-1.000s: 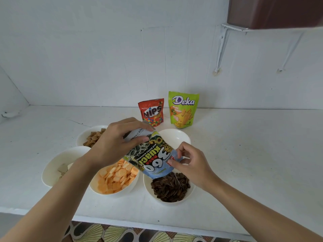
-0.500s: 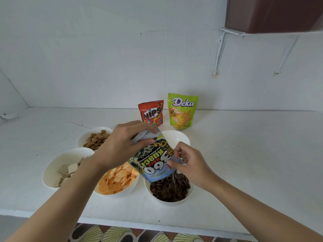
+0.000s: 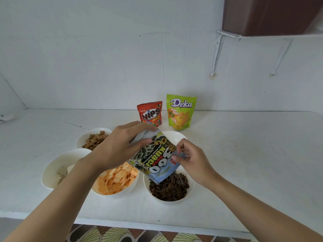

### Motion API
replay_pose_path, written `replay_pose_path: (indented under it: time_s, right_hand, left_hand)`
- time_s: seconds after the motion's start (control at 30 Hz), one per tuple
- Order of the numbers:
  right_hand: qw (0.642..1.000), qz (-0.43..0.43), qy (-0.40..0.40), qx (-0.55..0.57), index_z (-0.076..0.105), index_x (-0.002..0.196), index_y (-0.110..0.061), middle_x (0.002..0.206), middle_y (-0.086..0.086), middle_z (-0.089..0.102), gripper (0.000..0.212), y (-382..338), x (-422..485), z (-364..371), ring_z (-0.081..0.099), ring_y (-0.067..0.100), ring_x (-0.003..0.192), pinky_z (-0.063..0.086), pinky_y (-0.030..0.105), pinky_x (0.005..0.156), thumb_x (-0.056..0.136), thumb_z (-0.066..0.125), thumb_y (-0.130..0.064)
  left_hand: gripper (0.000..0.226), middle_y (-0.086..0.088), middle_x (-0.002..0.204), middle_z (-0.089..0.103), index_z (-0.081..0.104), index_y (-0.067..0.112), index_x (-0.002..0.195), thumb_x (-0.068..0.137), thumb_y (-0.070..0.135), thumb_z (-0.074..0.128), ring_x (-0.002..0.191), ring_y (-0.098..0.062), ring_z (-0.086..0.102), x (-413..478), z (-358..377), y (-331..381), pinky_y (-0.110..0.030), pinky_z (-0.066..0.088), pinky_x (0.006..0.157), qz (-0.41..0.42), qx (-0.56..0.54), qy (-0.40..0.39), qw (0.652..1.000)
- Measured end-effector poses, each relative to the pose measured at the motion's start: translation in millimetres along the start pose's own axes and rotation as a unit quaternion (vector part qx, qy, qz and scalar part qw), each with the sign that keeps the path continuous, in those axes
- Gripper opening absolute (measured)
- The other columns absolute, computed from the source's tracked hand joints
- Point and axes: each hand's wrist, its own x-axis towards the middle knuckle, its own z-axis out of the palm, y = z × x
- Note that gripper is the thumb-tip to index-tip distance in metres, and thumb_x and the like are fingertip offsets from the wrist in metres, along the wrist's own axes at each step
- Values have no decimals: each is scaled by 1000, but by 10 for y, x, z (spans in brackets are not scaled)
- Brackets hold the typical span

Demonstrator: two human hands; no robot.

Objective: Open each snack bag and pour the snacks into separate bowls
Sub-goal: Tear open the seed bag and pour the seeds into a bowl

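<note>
- Found the seed bag (image 3: 157, 159) at frame centre, held clear of the white counter (image 3: 244, 163), print reading upside down.
- Recorded its long axis slanting from upper left to lower right, the open end lowest and pointing down into the bowl of dark seeds (image 3: 174, 202), just above the heap.
- Noted the left hand (image 3: 120, 147) clamped on the bag's upper, closed end, fingers curled over it.
- Noted the right hand (image 3: 190, 159) pinching the bag's right edge, thumb and fingertips pressed together on the film.
- Logged the bowl of orange crackers (image 3: 115, 196) directly left of the seed bowl, its upper left part covered by the left wrist.
- Logged the bowl of brown squares (image 3: 78, 140) at centre left and the bowl of pale pieces (image 3: 50, 170) at lower left, the left forearm crossing the latter's right side.
- Observed another white bowl (image 3: 176, 136) behind the bag, largely hidden by the bag and right hand.
- Observed a red Nips pouch (image 3: 150, 112) and a green Deka pouch (image 3: 180, 111) upright, side by side above centre, near the wall.
</note>
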Motion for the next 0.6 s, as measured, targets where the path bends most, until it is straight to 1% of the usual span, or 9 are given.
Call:
replay_pose_path:
  time_s: [0.07, 0.13, 0.23, 0.3, 0.37, 0.43, 0.47, 0.53, 0.6]
  right_hand:
    - [1000, 5, 9, 1, 46, 81, -28, 81, -5, 63, 34, 35, 18, -51, 70, 17, 84, 54, 52, 75, 92, 68, -5]
    - [1000, 9, -4, -2, 45, 81, -30, 82, -4, 63, 34, 66, 6, -54, 69, 19, 86, 56, 51, 75, 92, 68, -6]
    - [999, 14, -37, 1, 45, 81, -31, 85, -6, 66, 37, 63, -48, -2, 71, 14, 91, 60, 37, 72, 92, 68, -4]
    - [1000, 18, -25, 1, 44, 81, -33, 87, -1, 67, 39, 61, -60, 1, 72, 18, 92, 60, 42, 73, 92, 68, -5]
    - [1000, 17, -5, 9, 43, 83, -32, 87, 2, 66, 36, 89, -66, -30, 71, 20, 93, 59, 47, 77, 93, 67, -7]
    - [999, 21, -11, 29, 42, 91, -28, 92, 5, 67, 28, 86, -84, -57, 71, 22, 95, 58, 54, 78, 95, 67, -15]
    - [998, 26, -23, 47, 41, 95, -26, 97, 6, 70, 26, 76, -96, -59, 71, 21, 97, 57, 55, 79, 96, 66, -19]
    - [994, 38, -54, 89, 38, 101, -27, 107, 4, 74, 27, 51, -121, -37, 72, 19, 101, 59, 50, 83, 97, 64, -22]
    - [991, 41, -56, 119, 36, 110, -26, 111, 4, 74, 30, 22, -120, -17, 72, 19, 103, 59, 48, 87, 97, 63, -22]
  left_hand:
    - [33, 12, 122, 62, 52, 35, 132, 100, 42, 48, 106, -6, 64, -5, -24, 5, -20, 59, 71, 9, 20, -12, 1000]
    - [31, 13, 118, 64, 56, 31, 130, 100, 38, 52, 103, -4, 64, -6, -29, 29, -18, 58, 70, 21, 19, 11, 1000]
    - [21, 12, 108, 68, 66, 20, 119, 99, 25, 61, 98, -4, 66, 26, 9, 84, -19, 56, 71, 41, 13, 70, 997]
    - [20, 10, 108, 69, 68, 17, 117, 99, 24, 62, 96, -4, 66, 72, 47, 131, -21, 55, 73, 55, 24, 76, 995]
    - [22, 12, 112, 68, 68, 16, 117, 99, 25, 61, 100, -3, 65, 102, 88, 160, -21, 55, 77, 71, 27, 63, 995]
    - [24, 12, 116, 68, 68, 18, 119, 99, 27, 60, 105, -3, 65, 108, 115, 166, -25, 56, 80, 64, 5, 53, 996]
    - [24, 12, 117, 68, 68, 19, 120, 99, 28, 61, 107, -3, 65, 104, 128, 159, -27, 57, 82, 57, -8, 51, 997]
    - [26, 13, 119, 68, 68, 20, 122, 98, 28, 63, 110, -4, 64, 99, 162, 145, -32, 57, 84, 44, -18, 40, 998]
    - [28, 9, 119, 70, 68, 18, 124, 98, 24, 65, 109, -7, 65, 105, 201, 159, -35, 58, 84, 56, -10, 26, 998]
